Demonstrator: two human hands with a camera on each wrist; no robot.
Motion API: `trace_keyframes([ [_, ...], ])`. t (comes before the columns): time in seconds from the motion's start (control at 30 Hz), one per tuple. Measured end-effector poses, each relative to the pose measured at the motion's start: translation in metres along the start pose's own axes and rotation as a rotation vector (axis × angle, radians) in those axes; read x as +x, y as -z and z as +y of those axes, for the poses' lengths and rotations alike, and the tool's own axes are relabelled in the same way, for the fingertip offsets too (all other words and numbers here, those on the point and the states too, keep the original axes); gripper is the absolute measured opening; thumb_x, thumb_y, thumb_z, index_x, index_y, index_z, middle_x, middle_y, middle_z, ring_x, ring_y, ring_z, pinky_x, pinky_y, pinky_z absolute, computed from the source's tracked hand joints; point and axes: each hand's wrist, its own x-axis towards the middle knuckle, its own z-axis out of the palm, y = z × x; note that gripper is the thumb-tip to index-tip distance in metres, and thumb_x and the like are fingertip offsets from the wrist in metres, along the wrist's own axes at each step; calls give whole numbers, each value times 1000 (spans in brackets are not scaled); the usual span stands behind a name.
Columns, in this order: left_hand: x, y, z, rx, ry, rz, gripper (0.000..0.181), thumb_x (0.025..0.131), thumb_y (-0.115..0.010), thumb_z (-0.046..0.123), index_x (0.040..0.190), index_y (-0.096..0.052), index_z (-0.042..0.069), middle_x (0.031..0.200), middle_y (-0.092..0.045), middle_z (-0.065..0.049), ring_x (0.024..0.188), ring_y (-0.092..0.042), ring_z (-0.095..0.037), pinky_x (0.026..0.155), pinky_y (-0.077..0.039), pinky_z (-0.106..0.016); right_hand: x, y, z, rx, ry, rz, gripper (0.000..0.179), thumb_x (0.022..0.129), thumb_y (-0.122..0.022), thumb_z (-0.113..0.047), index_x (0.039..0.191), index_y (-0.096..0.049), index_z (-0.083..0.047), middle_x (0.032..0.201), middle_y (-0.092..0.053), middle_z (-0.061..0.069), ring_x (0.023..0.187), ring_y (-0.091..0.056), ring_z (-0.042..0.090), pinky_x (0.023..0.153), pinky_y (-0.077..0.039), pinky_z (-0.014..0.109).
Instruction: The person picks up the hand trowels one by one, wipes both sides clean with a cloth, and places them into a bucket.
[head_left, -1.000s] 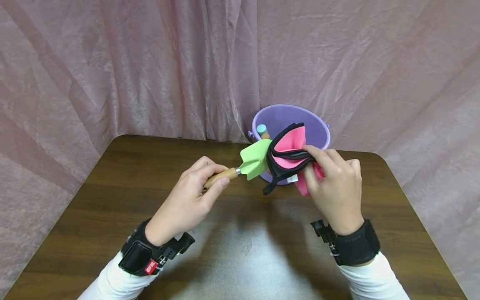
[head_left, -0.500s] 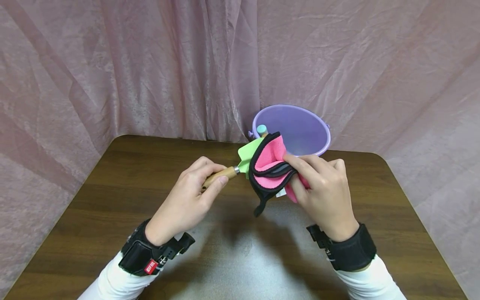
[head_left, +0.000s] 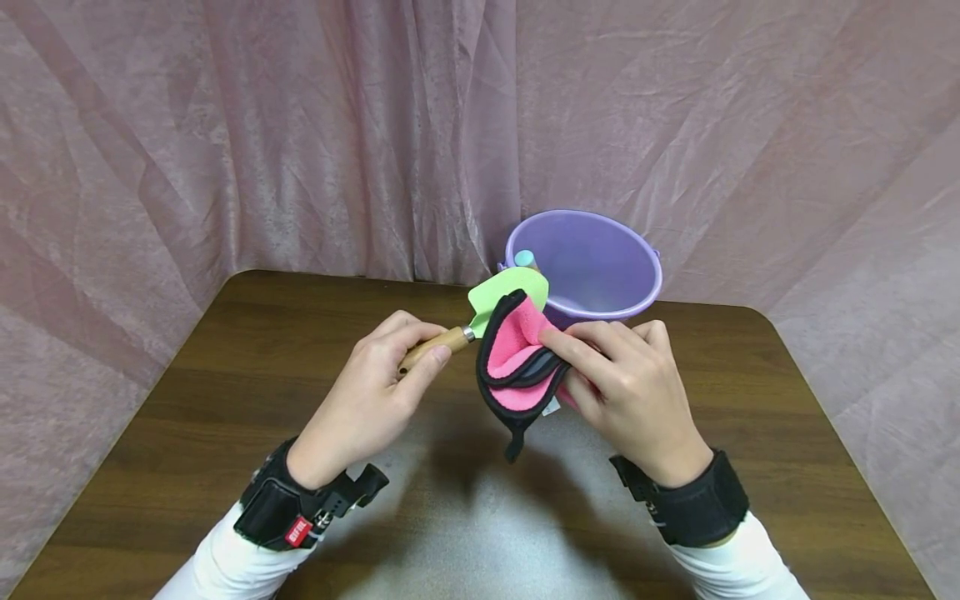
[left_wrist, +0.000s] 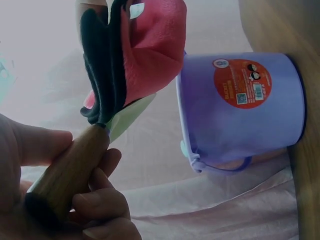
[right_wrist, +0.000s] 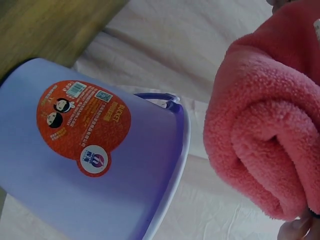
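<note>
My left hand (head_left: 375,379) grips the wooden handle (head_left: 435,348) of a small garden trowel, whose green blade (head_left: 506,283) points up and right. My right hand (head_left: 626,383) pinches a folded pink cloth (head_left: 517,354) with black edging and a hanging loop. The cloth lies across the blade's lower part in the head view, leaving its far end showing. In the left wrist view, the trowel handle (left_wrist: 75,172) sits between thumb and fingers, with the black-edged cloth (left_wrist: 152,50) right at its top. The right wrist view shows the rolled pink cloth (right_wrist: 265,135) close up.
Behind the hands, a purple bucket (head_left: 600,262) stands at the back of the brown wooden table (head_left: 247,358). Inside its left rim is a light-blue-capped item (head_left: 525,258). The bucket (left_wrist: 200,100) carries a round orange label. A pink curtain (head_left: 360,142) hangs behind.
My right hand has brought the cloth left and toward me, from in front of the bucket to the blade's handle end. The blade's far end now shows; my left hand has barely moved.
</note>
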Motion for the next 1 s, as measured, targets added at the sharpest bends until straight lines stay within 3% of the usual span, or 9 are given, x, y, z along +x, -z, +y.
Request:
trace_keyframes([
  [0.2,1,3,-2,-1,-6,0,25,101,-57,32,112,-70,14,95,-56,6,79,-51,-11,65,-44,-30,-1,-2,0,14,60,-14,35,87,-58,-8,117,-74,-19,97,-68,4,80,-64,23,64,-32,44],
  [0.53,1,13,-2,-19,22,-30,26,101,-58,36,113,-71,18,100,-59,10,84,-53,-9,69,-46,-31,2,-2,0,6,129,6,34,92,-53,-8,114,-75,-19,98,-67,4,77,-60,23,64,-32,45],
  [1.0,2,21,-1,11,10,-22,23,99,-61,30,111,-71,13,98,-58,9,82,-52,-9,68,-43,-30,-2,1,11,-41,-22,-20,40,88,-51,-6,118,-74,-19,94,-67,5,79,-63,24,64,-30,44],
])
